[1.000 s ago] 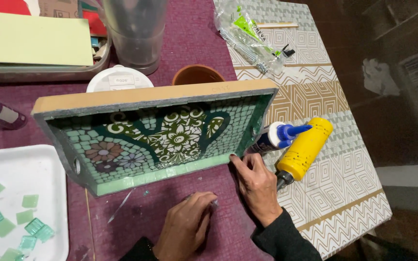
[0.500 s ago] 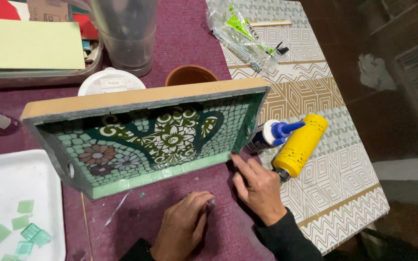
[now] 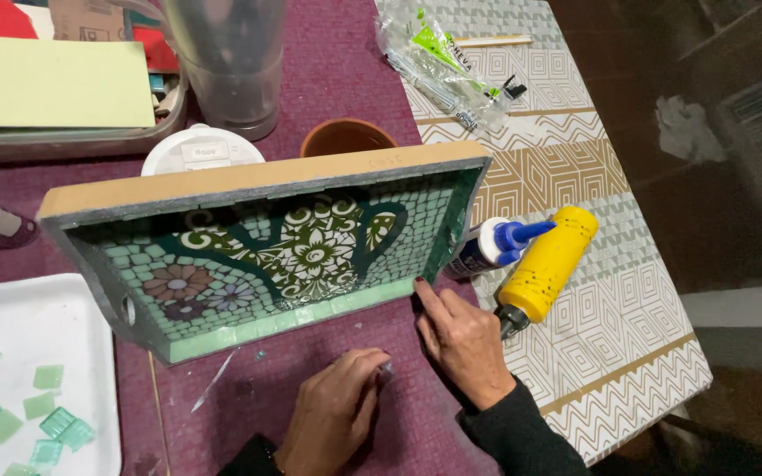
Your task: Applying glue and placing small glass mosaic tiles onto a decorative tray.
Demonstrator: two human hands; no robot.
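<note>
Mosaic tray stands tilted on its long edge on the purple cloth, its right lower corner touched by the open, flat-fingered right hand, while the left hand rests curled on the cloth, fingertips pinched on something too small to tell.

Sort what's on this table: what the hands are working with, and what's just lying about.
In use:
- tilted wooden tray with green mosaic lining, right hand at its corner
- left hand on the purple cloth
- pale green glass tiles

Lying about:
- yellow tool handle
- blue-capped glue bottle
- terracotta pot
- clear plastic cup
</note>
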